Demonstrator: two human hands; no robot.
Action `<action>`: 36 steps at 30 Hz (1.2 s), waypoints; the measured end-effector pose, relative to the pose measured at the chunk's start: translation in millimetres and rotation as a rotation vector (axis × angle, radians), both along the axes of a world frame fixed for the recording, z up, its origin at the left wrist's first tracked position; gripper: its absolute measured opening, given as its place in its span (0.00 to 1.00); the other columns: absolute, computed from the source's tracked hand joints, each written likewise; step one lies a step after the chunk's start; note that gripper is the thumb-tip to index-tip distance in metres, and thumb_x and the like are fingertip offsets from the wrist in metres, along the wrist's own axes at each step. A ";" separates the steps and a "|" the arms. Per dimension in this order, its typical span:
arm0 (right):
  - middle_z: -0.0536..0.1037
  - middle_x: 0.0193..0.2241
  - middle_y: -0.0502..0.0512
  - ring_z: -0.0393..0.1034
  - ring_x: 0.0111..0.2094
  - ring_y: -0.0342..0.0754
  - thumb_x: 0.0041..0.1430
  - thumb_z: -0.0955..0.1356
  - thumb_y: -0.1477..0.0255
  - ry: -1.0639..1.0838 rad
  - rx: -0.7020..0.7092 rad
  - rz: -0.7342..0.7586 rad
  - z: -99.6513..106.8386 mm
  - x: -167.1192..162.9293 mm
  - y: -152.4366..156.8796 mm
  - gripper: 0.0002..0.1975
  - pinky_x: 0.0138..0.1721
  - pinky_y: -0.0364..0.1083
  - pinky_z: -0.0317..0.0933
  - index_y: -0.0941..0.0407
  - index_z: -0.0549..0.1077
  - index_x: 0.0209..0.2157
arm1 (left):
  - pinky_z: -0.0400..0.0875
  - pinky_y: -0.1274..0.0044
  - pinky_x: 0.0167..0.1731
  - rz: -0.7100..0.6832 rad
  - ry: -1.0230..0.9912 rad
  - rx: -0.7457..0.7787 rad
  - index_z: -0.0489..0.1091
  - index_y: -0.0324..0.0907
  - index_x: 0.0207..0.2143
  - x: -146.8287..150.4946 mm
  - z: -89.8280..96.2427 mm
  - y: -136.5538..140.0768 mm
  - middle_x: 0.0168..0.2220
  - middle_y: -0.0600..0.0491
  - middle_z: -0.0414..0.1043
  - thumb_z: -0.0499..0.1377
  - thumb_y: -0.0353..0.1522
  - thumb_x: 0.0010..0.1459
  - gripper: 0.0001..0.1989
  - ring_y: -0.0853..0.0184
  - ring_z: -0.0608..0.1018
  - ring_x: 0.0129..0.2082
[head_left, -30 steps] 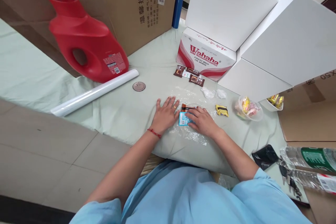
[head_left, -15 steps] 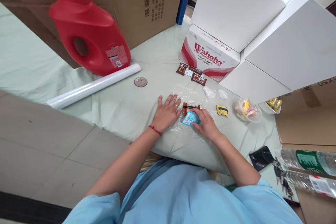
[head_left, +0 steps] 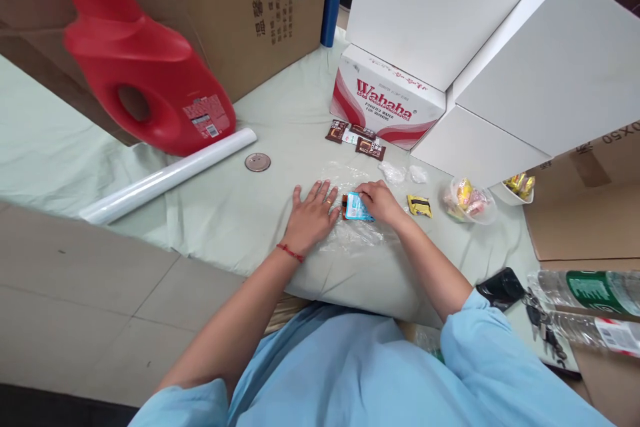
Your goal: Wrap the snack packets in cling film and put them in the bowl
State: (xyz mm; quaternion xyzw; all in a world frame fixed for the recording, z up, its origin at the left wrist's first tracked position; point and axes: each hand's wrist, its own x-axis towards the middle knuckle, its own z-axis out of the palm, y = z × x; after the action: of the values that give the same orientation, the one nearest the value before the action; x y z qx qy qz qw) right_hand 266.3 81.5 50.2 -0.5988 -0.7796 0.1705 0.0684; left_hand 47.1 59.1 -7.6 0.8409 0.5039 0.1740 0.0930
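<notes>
Landmark: blue packet (head_left: 357, 208). Right hand (head_left: 379, 201) pinches its upper right part. Left hand (head_left: 311, 215): palm down, fingers spread, just left of it. Orange packet (head_left: 345, 203): partly covered by it. Yellow packet (head_left: 419, 205): right of it. Wahaha box (head_left: 387, 107): beyond it.

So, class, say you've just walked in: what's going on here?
Someone's right hand grips a blue packet, which covers much of an orange-brown packet over clear plastic. The left hand lies flat and spread just to their left. A yellow packet lies apart to the right; brown packets lie by the Wahaha box.
</notes>
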 end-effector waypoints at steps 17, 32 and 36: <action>0.75 0.52 0.66 0.62 0.56 0.64 0.62 0.73 0.65 -0.150 0.025 0.082 -1.5 -1.2 -39.5 0.32 0.56 0.58 0.60 0.56 0.69 0.65 | 0.37 0.45 0.73 -0.001 0.037 -0.004 0.59 0.46 0.73 -0.6 -1.3 2.0 0.76 0.44 0.54 0.41 0.42 0.75 0.30 0.54 0.57 0.76; 0.74 0.54 0.62 0.62 0.58 0.60 0.58 0.74 0.72 -0.008 -0.025 0.108 -6.9 17.5 -51.1 0.34 0.58 0.57 0.60 0.52 0.68 0.65 | 0.37 0.43 0.72 -0.019 0.050 -0.008 0.58 0.46 0.74 -1.4 -0.5 2.5 0.76 0.43 0.52 0.43 0.45 0.74 0.31 0.51 0.57 0.76; 0.74 0.53 0.63 0.62 0.58 0.62 0.60 0.76 0.65 -0.016 -0.003 0.065 -9.0 14.3 -50.5 0.33 0.59 0.59 0.60 0.53 0.69 0.65 | 0.37 0.43 0.72 -0.013 0.054 -0.008 0.59 0.47 0.73 -0.9 0.9 1.5 0.76 0.43 0.52 0.43 0.45 0.74 0.30 0.52 0.57 0.76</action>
State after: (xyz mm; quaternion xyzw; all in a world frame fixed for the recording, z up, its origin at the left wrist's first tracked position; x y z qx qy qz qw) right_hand 280.6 31.0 41.2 -0.5746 -0.7988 0.1692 0.0558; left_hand 46.1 60.6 -6.7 0.8481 0.5015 0.1488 0.0839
